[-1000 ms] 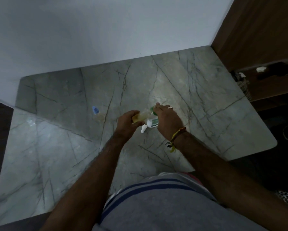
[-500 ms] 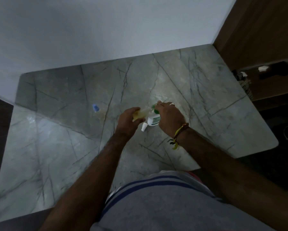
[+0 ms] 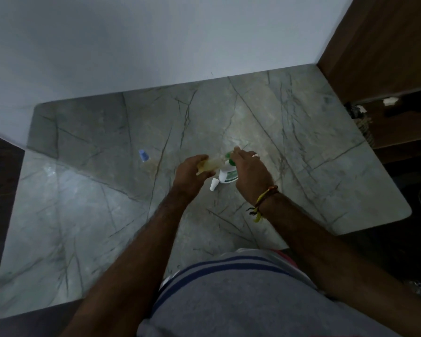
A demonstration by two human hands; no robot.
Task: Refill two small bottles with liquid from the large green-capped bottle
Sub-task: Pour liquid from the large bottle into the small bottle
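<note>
Head view showed the left hand (image 3: 191,172) gripping a tilted yellowish bottle (image 3: 210,164). The right hand (image 3: 249,172) held the white bottle (image 3: 227,176) on the tabletop (image 3: 302,147). With mouths misaligned, liquid would likely have spilled.

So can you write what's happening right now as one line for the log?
left hand: holds yellowish bottle, tipped sideways | right hand: grips white bottle on marble table | blue-capped bottle: apart, untouched

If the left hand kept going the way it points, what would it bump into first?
Probably the right hand: the left hand points its yellowish bottle rightward at the white bottle held there. Depth is unclear.
</note>
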